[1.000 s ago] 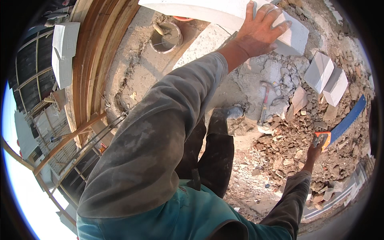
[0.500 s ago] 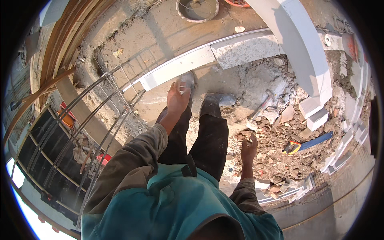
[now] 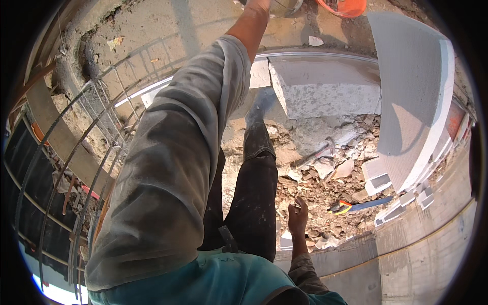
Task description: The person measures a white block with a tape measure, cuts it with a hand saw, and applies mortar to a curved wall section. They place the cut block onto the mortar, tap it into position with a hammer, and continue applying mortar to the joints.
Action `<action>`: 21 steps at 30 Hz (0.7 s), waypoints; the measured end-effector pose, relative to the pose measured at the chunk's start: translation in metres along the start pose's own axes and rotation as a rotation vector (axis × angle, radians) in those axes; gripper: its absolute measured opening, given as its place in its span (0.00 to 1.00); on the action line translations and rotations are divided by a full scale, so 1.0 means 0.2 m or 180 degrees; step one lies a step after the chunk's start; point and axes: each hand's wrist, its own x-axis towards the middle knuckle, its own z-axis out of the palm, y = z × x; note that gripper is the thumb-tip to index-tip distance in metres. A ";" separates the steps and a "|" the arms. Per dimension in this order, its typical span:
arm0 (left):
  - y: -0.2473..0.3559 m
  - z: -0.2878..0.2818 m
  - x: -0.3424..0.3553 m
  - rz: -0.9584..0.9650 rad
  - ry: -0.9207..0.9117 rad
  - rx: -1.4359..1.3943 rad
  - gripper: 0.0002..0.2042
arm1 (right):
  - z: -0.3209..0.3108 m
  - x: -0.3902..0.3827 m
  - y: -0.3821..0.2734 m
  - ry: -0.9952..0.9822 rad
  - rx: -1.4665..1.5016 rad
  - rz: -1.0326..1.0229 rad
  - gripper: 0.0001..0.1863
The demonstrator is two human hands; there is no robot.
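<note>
Far edge, by the grey bucket (image 3: 295,10): left hand (image 3: 258,3) now stretched out, grip cropped, cannot tell | right hand (image 3: 299,217): empty, loosely curled | right: released saw (image 3: 363,205) on rubble (image 3: 325,191), work apparently shifted bucketward

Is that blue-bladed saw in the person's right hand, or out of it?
Out: the saw lies on the rubble, visibly apart from the right hand.

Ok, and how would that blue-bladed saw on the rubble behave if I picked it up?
The saw should probably feel light, since its blade looks slim. That blade is long and narrow, so it may flex if pushed sideways. Nudged, it could rock or slide, as it lies on loose, uneven rubble.
</note>
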 end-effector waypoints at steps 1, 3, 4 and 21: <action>0.07 0.02 0.03 -0.0097 -0.0089 -0.0452 0.25 | -0.02 0.01 0.04 -0.0049 -0.0029 0.0095 0.26; 0.17 0.08 0.10 -0.0184 -0.0239 -0.0977 0.24 | -0.03 0.05 0.15 -0.0114 0.0131 0.0244 0.26; 0.19 0.12 0.12 -0.0214 -0.0285 -0.1099 0.23 | -0.04 0.06 0.15 -0.0124 0.0221 0.0332 0.26; 1.08 -0.60 -1.86 0.0488 0.0150 -0.0391 0.05 | -0.58 0.24 -0.75 -0.0540 0.0883 -0.1635 0.14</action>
